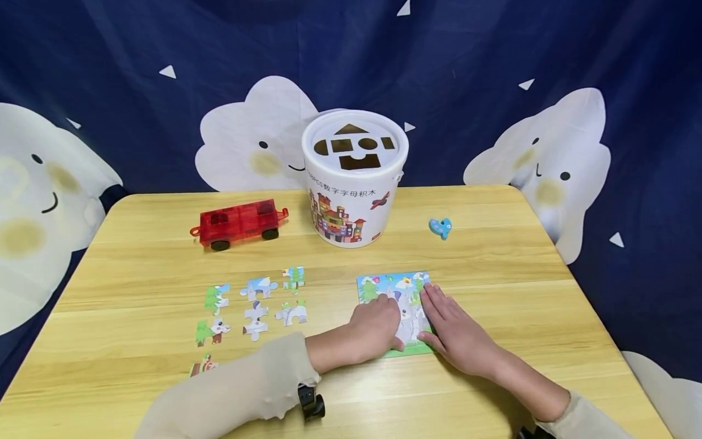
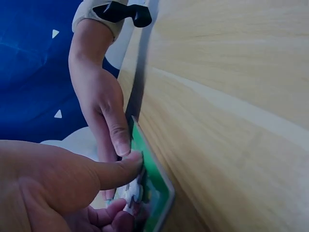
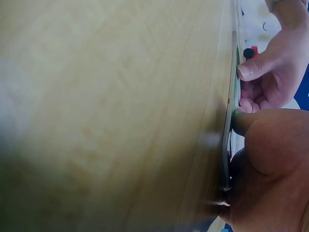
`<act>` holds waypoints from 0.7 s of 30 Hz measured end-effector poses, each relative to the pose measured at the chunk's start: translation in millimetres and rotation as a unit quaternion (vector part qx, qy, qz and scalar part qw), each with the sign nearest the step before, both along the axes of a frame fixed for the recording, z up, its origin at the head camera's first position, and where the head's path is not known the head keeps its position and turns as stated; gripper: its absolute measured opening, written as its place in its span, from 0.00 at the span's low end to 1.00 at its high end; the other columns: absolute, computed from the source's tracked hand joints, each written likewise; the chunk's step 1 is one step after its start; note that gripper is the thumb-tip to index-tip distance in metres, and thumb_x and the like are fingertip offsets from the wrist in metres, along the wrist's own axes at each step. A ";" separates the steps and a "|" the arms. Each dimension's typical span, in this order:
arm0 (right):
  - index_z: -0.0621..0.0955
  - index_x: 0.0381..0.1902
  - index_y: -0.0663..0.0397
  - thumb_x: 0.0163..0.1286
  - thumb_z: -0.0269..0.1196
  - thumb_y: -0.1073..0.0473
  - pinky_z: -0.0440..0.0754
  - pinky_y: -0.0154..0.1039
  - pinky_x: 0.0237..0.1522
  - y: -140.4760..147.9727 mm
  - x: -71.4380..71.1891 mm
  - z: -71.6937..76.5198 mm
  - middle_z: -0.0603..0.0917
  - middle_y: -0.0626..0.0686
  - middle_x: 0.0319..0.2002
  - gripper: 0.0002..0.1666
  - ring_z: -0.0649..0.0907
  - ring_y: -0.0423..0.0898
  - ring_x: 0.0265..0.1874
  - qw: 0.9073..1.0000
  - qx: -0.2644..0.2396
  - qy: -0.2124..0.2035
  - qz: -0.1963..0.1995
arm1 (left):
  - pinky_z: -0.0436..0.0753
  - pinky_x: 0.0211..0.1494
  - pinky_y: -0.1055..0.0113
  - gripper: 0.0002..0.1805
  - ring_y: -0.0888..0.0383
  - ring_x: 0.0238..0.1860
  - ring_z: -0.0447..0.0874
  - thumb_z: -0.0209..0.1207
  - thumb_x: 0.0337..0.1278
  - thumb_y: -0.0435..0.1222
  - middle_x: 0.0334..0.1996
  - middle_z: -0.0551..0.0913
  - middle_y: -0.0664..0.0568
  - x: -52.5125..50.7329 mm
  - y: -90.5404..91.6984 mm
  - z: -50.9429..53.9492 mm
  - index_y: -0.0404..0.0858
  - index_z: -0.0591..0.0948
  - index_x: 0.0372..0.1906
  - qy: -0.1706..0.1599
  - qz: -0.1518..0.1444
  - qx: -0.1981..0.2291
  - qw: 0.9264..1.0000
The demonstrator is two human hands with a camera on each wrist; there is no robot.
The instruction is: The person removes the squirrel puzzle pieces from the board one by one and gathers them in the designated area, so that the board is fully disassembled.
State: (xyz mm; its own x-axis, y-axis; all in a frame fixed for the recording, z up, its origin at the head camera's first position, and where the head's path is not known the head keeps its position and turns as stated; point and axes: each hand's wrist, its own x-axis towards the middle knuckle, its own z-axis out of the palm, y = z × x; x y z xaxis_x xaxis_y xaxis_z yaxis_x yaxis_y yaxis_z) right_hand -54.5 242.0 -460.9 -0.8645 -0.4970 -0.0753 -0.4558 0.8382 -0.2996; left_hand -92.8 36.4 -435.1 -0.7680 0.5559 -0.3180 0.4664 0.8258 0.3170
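A jigsaw board (image 1: 392, 281) with a castle picture and a green lower border lies on the table, its middle partly hidden by the hands. On its left part rests my left hand (image 1: 377, 326), fingers curled under; its thumb (image 2: 123, 171) touches the green border in the left wrist view. No piece shows in its grasp. My right hand (image 1: 460, 335) lies along the board's right side with fingers straight, the fingertips over the picture and the thumb near the lower middle. Several loose jigsaw pieces (image 1: 255, 322) are spread out left of the board.
Behind the board stands a white block bucket (image 1: 351, 201) with shaped holes in its lid. A red toy wagon (image 1: 241, 224) is to its left, and a small blue toy (image 1: 440, 228) to its right. A patterned dark blue cloth (image 1: 450, 55) hangs behind the table (image 1: 493, 244).
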 end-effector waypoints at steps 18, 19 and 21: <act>0.56 0.77 0.72 0.80 0.56 0.48 0.57 0.61 0.73 0.2 -0.5 -0.5 0.52 0.68 0.78 0.43 0.54 0.63 0.78 1.000 0.006 -0.004 0.000 | 0.74 0.36 0.62 0.09 0.62 0.29 0.76 0.66 0.66 0.41 0.28 0.80 0.60 -21.3 -20.8 13.9 0.47 0.79 0.30 -0.121 0.032 0.084 0.989; 0.56 0.77 0.72 0.80 0.56 0.48 0.57 0.61 0.73 0.1 -0.5 -0.6 0.52 0.68 0.78 0.43 0.54 0.63 0.78 1.000 0.007 -0.004 0.000 | 0.74 0.36 0.63 0.10 0.62 0.28 0.75 0.65 0.66 0.40 0.26 0.79 0.60 -22.4 -24.6 15.0 0.47 0.79 0.29 -0.124 0.034 0.096 0.987; 0.56 0.77 0.72 0.80 0.56 0.48 0.57 0.62 0.73 0.1 -0.5 -0.6 0.52 0.68 0.78 0.43 0.54 0.63 0.78 1.000 0.008 -0.003 0.001 | 0.76 0.37 0.63 0.09 0.62 0.29 0.75 0.65 0.66 0.39 0.26 0.78 0.62 -24.6 -33.5 17.6 0.48 0.79 0.29 -0.128 0.036 0.117 0.984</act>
